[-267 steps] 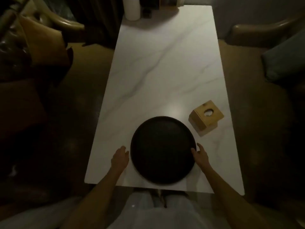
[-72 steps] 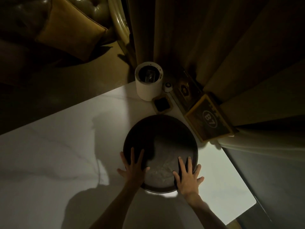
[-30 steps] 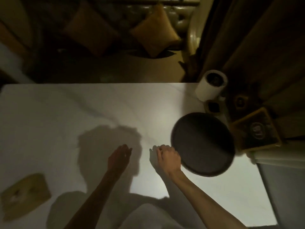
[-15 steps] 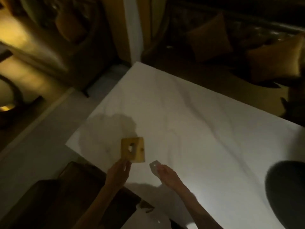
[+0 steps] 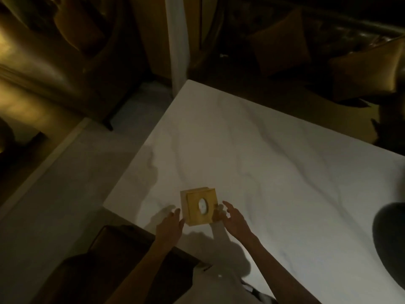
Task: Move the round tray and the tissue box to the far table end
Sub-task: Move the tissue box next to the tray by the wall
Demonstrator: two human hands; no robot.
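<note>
A small wooden tissue box [image 5: 199,206] with a round hole on top stands on the white marble table [image 5: 274,159], near its lower left corner. My left hand [image 5: 169,224] is at the box's left side, fingers spread and touching or nearly touching it. On the box's right side my right hand [image 5: 234,220] has its fingers apart, close to the wall. Neither hand clearly grips the box. The dark round tray [image 5: 390,233] shows only partly at the right edge of the view, on the table.
A dark chair or bench [image 5: 114,260] stands below the table's near corner. Sofas with cushions [image 5: 363,73] line the far side. A pale floor strip [image 5: 72,183] runs left of the table.
Both hands have closed in on the tissue box from below: half a second ago they were short of it, now they flank its two sides. The view has shifted closer to the box.
</note>
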